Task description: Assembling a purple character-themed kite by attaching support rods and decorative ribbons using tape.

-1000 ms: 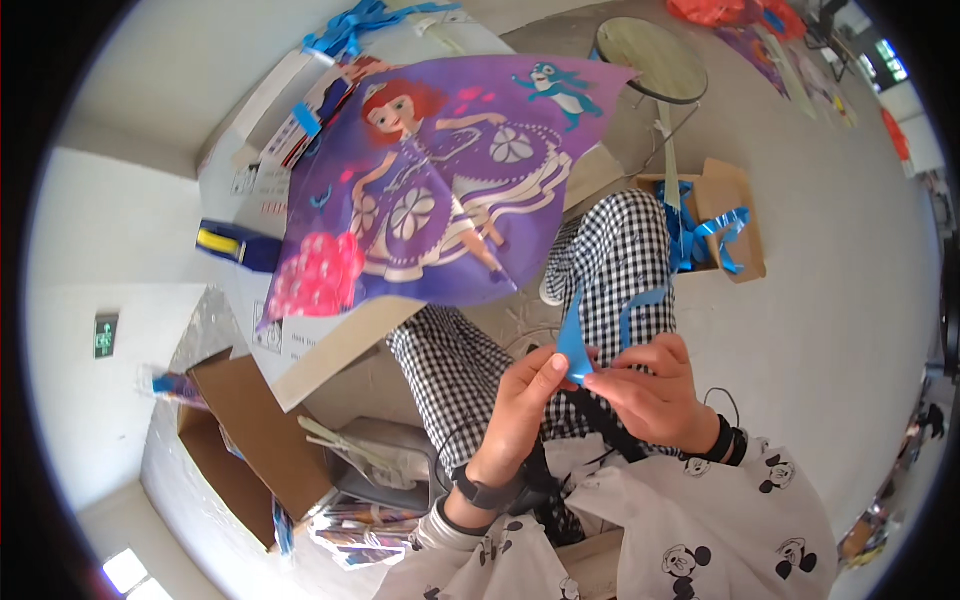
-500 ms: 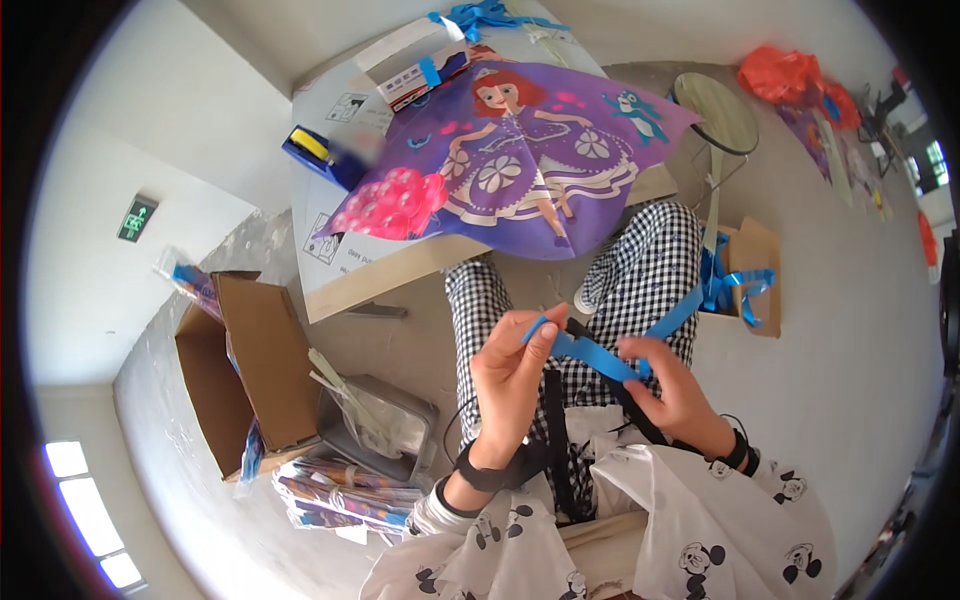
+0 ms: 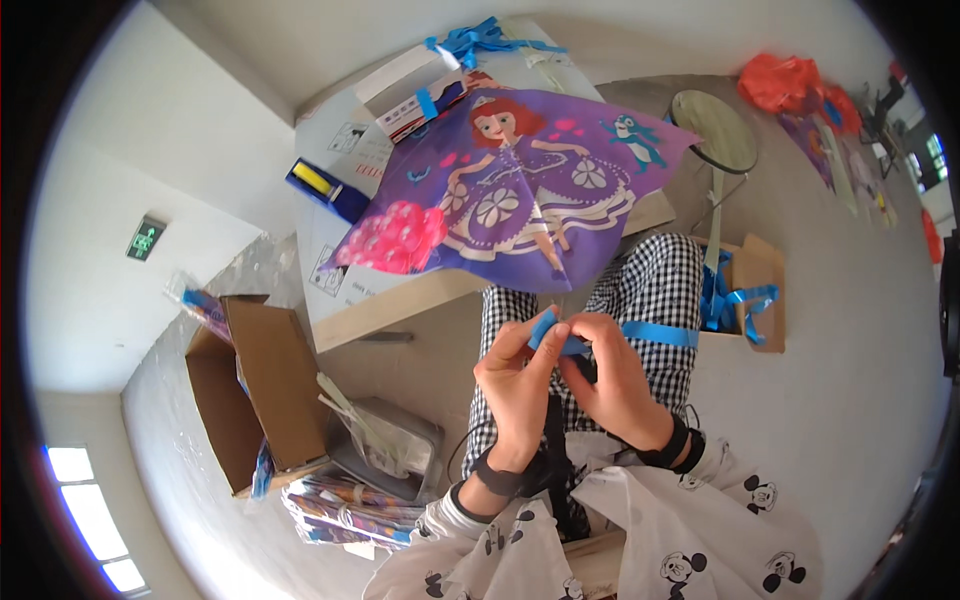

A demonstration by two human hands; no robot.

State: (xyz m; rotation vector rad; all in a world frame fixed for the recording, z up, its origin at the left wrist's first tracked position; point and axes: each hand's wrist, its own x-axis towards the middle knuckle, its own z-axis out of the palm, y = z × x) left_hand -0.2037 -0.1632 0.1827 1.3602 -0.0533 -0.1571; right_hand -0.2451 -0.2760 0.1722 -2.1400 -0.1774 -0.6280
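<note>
A strip of blue ribbon (image 3: 660, 334) is pinched between my two hands above my lap. My left hand (image 3: 512, 390) grips its folded end between thumb and fingers. Right beside it, my right hand (image 3: 618, 392) has its thumb and fingers closed on the same ribbon, fingertips nearly touching the left ones. From there the strip runs rightward over my checked trouser leg. Just beyond my hands, a purple kite (image 3: 600, 235) printed with a red-haired figure in a gown lies spread over the table, its lower tip overhanging the near edge.
On the table (image 3: 345, 290) stand a white carton (image 3: 400, 118), a blue holder with a yellow insert (image 3: 325, 190) and more blue ribbon (image 3: 485, 40). At right are a ribbon-filled cardboard box (image 3: 765, 270) and a round stool (image 3: 715, 130). A large carton (image 3: 275, 380), grey bin (image 3: 425, 430) and wrapped bundles (image 3: 350, 515) sit left.
My right hand has moved left along the ribbon to meet my left hand. The ribbon now lies lower across my leg, and the view has shifted slightly.
</note>
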